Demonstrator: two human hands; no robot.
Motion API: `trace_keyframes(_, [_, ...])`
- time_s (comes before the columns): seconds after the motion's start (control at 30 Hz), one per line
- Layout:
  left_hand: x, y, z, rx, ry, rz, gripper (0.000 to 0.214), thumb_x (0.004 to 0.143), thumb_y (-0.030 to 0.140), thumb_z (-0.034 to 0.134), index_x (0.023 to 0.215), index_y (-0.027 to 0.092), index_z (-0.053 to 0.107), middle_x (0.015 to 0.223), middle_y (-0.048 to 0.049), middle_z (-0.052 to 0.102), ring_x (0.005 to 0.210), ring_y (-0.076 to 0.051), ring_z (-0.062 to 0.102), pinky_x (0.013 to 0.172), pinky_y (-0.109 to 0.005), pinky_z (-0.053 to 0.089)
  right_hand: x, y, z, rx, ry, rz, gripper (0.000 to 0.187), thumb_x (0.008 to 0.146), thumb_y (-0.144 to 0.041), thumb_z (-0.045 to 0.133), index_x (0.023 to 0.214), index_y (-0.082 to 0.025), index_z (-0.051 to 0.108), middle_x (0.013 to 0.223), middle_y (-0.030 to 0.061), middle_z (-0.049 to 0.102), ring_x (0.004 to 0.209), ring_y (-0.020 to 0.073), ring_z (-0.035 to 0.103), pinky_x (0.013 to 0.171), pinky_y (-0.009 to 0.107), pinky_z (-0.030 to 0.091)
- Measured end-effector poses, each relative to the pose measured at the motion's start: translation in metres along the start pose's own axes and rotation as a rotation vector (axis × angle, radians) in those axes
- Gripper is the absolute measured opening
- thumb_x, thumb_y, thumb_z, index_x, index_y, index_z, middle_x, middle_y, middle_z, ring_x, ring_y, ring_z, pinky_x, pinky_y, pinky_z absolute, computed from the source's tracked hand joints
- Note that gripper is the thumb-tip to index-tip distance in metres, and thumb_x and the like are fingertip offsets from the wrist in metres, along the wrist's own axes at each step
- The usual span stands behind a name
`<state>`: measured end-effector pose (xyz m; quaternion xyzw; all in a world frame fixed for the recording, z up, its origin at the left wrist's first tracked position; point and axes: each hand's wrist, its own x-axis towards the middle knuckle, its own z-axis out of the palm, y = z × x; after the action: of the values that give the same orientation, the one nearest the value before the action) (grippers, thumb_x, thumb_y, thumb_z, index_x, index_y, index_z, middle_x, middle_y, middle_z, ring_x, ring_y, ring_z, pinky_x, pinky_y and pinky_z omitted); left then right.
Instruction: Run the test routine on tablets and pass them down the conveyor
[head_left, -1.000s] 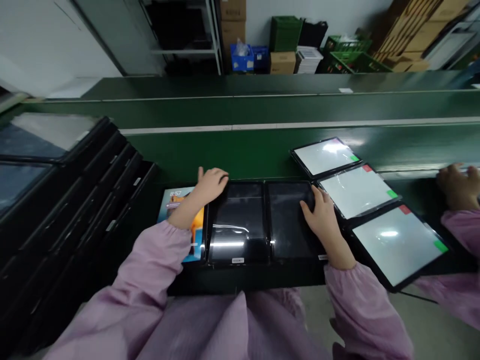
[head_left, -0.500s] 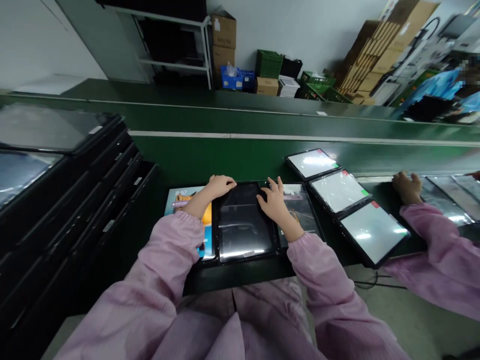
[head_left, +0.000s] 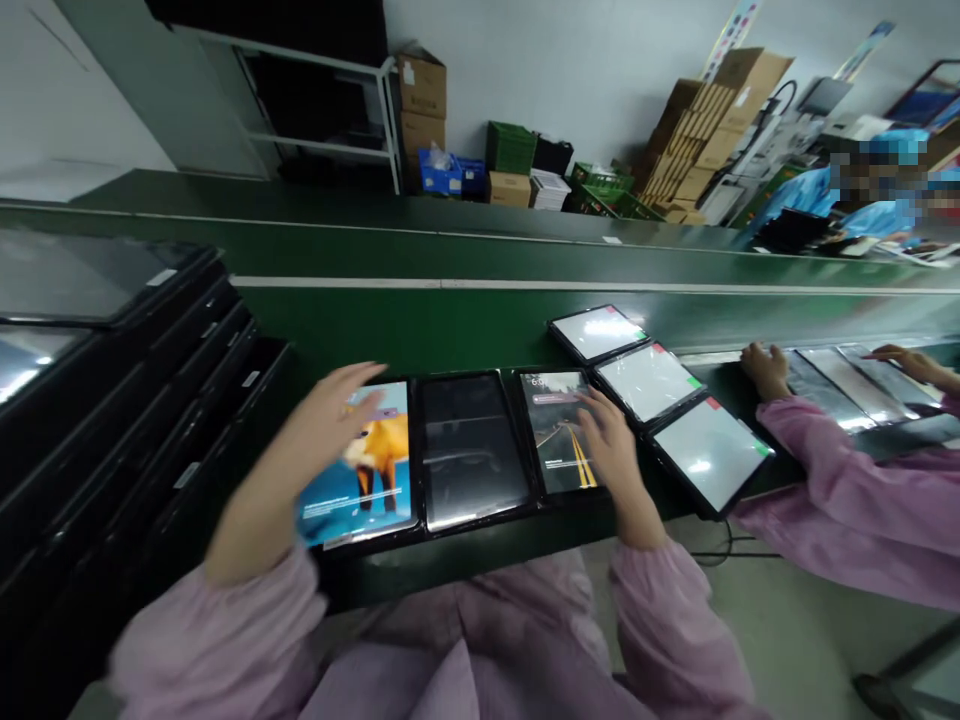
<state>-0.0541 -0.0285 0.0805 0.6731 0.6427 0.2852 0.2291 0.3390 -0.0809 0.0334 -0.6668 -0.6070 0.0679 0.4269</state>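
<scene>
Three tablets lie side by side on the green bench before me. The left tablet [head_left: 375, 490] is lit with a fox picture, and my left hand [head_left: 334, 425] is over its left side, fingers stretched and blurred. The middle tablet [head_left: 476, 465] has a dark screen. On the right tablet [head_left: 559, 440], a picture of a road with yellow lines glows. My right hand [head_left: 611, 440] is at that tablet's right edge, fingers apart, with nothing held; whether the fingertips touch the glass I cannot tell.
Three tablets with white screens [head_left: 649, 383] lie in a slanting row to the right. Stacked black trays [head_left: 150, 400] rise at the left. A co-worker's hands [head_left: 766, 370] are over more tablets [head_left: 847, 385] farther right. Cartons and crates [head_left: 511, 148] stand beyond the bench.
My left hand has moved left from the middle tablet's top edge to the fox-screen tablet. My right hand has moved right and down along the road-screen tablet, which is now lit brighter.
</scene>
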Motion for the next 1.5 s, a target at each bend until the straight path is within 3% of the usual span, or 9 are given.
trace_keyframes(0.1, [-0.061, -0.062, -0.019, -0.386, 0.284, -0.404, 0.057, 0.074, 0.06, 0.066, 0.12, 0.027, 0.074, 0.149, -0.0058, 0.067, 0.151, -0.031, 0.05, 0.133, -0.042, 0.028, -0.044, 0.031, -0.043, 0.009, 0.124, 0.226, 0.07, 0.095, -0.078, 0.044, 0.111, -0.019, 0.08, 0.105, 0.0143, 0.079, 0.105, 0.0336, 0.073, 0.096, 0.052, 0.059])
trace_keyframes(0.23, [-0.108, -0.098, 0.01, -0.62, 0.311, -0.646, 0.073, 0.079, 0.061, 0.061, 0.143, 0.027, 0.063, 0.16, -0.0047, 0.056, 0.154, -0.029, 0.045, 0.129, -0.039, 0.035, -0.076, 0.047, -0.044, 0.036, 0.181, 0.426, 0.075, 0.085, -0.085, 0.048, 0.099, -0.019, 0.082, 0.1, 0.014, 0.081, 0.102, 0.0359, 0.074, 0.088, 0.048, 0.06])
trace_keyframes(0.53, [-0.069, -0.083, 0.021, -0.822, 0.277, -0.746, 0.076, 0.089, 0.028, 0.058, 0.161, 0.009, 0.044, 0.156, -0.0091, 0.059, 0.15, -0.027, 0.05, 0.129, -0.038, 0.035, -0.049, 0.037, -0.009, 0.072, 0.209, 0.494, 0.083, 0.073, -0.089, 0.054, 0.097, -0.014, 0.082, 0.107, 0.019, 0.08, 0.113, 0.0433, 0.07, 0.097, 0.054, 0.054])
trace_keyframes(0.77, [-0.065, -0.099, 0.012, -0.91, 0.26, -0.659, 0.073, 0.093, 0.043, 0.057, 0.16, 0.017, 0.048, 0.163, -0.0038, 0.05, 0.155, -0.025, 0.044, 0.13, -0.039, 0.031, -0.026, 0.03, 0.007, 0.077, 0.091, 0.442, 0.088, 0.082, -0.087, 0.049, 0.109, -0.011, 0.082, 0.111, 0.018, 0.08, 0.113, 0.0395, 0.071, 0.098, 0.051, 0.055])
trace_keyframes(0.93, [-0.048, -0.111, 0.004, -0.943, 0.288, -0.664, 0.087, 0.076, 0.03, 0.07, 0.159, 0.016, 0.048, 0.164, -0.0051, 0.049, 0.157, -0.031, 0.04, 0.13, -0.047, 0.031, 0.015, 0.017, 0.016, 0.04, -0.051, 0.315, 0.084, 0.089, -0.084, 0.044, 0.11, -0.012, 0.083, 0.102, 0.0175, 0.08, 0.105, 0.0385, 0.074, 0.097, 0.054, 0.056])
trace_keyframes(1.03, [-0.035, -0.11, -0.003, -0.933, 0.299, -0.641, 0.092, 0.061, 0.02, 0.077, 0.151, 0.017, 0.058, 0.168, -0.0011, 0.042, 0.161, -0.032, 0.031, 0.131, -0.046, 0.025, 0.028, -0.016, 0.034, 0.013, -0.09, 0.146, 0.069, 0.089, -0.076, 0.059, 0.12, -0.019, 0.081, 0.134, 0.0175, 0.072, 0.134, 0.0415, 0.06, 0.116, 0.062, 0.044])
trace_keyframes(1.23, [-0.008, -0.116, -0.005, -0.912, 0.284, -0.573, 0.086, 0.056, 0.021, 0.08, 0.141, 0.018, 0.067, 0.158, -0.0016, 0.057, 0.16, -0.034, 0.032, 0.128, -0.046, 0.033, 0.03, -0.088, 0.103, -0.167, -0.567, -0.657, 0.03, 0.107, -0.038, 0.056, 0.119, -0.031, 0.082, 0.167, 0.0041, 0.046, 0.163, 0.0408, 0.02, 0.126, 0.072, 0.028])
trace_keyframes(1.37, [0.008, -0.141, -0.003, -0.88, 0.263, -0.571, 0.087, 0.052, 0.019, 0.083, 0.138, 0.021, 0.07, 0.149, -0.0001, 0.065, 0.154, -0.032, 0.045, 0.125, -0.04, 0.039, 0.069, -0.073, 0.108, -0.324, -0.357, -0.537, 0.032, 0.109, -0.037, 0.055, 0.124, -0.027, 0.081, 0.166, 0.0093, 0.047, 0.161, 0.0482, 0.02, 0.121, 0.082, 0.028])
trace_keyframes(1.5, [0.028, -0.154, 0.001, -0.741, 0.235, -0.634, 0.105, 0.048, 0.024, 0.094, 0.148, 0.026, 0.063, 0.143, -0.0012, 0.07, 0.142, -0.035, 0.059, 0.117, -0.047, 0.049, 0.09, -0.039, 0.058, -0.234, -0.272, -0.476, 0.034, 0.111, -0.031, 0.05, 0.122, -0.028, 0.082, 0.164, 0.0039, 0.05, 0.16, 0.0396, 0.03, 0.126, 0.068, 0.033])
